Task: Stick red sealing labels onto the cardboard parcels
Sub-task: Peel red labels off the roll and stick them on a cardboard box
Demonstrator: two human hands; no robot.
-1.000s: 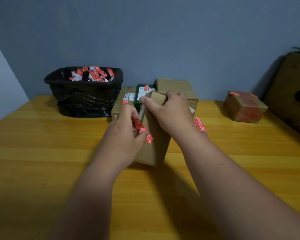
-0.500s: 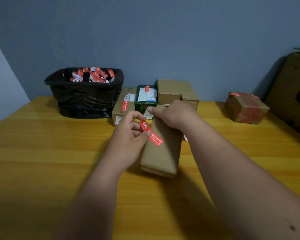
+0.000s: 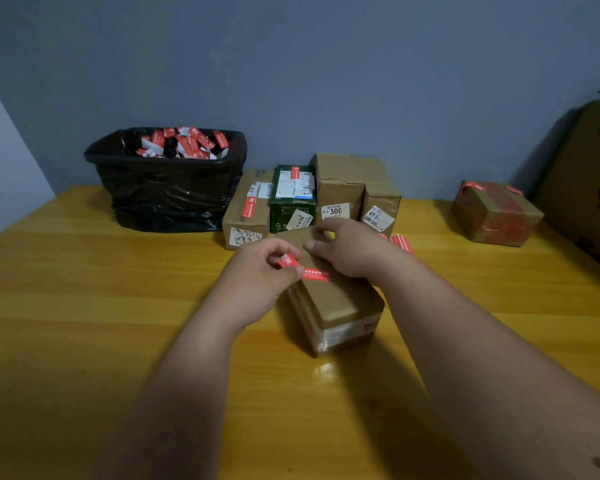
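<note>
Bin: one, far left at the back of the table, lined with a glossy, crinkled black bag; a heap of red-and-white paper strips lies in its mouth, too jumbled to count.
Table: yellow wood, smooth and shiny, grain running side to side.
Back row: four parcels side by side against the wall, just right of the bin. A flat brown carton with a red label on top; a dark green box with white printed stickers; a taller brown carton marked "300"; a narrow brown carton with a white sticker.
Left hand: thumb and fingers pinch the lifted end of the red label.
Red label: a narrow strip with white print; its right part lies on top of the parcel, its left end is raised.
Parcel: a brown cardboard block at the centre of the table, clear tape across its near end.
Right hand: fingers curled over the parcel's far end, pressing on its top.
Loose red labels: just behind the right wrist, mostly hidden.
Taped parcel: one, well to the right, brown with red tape.
Large carton: at the right edge, leaning against the wall.
</note>
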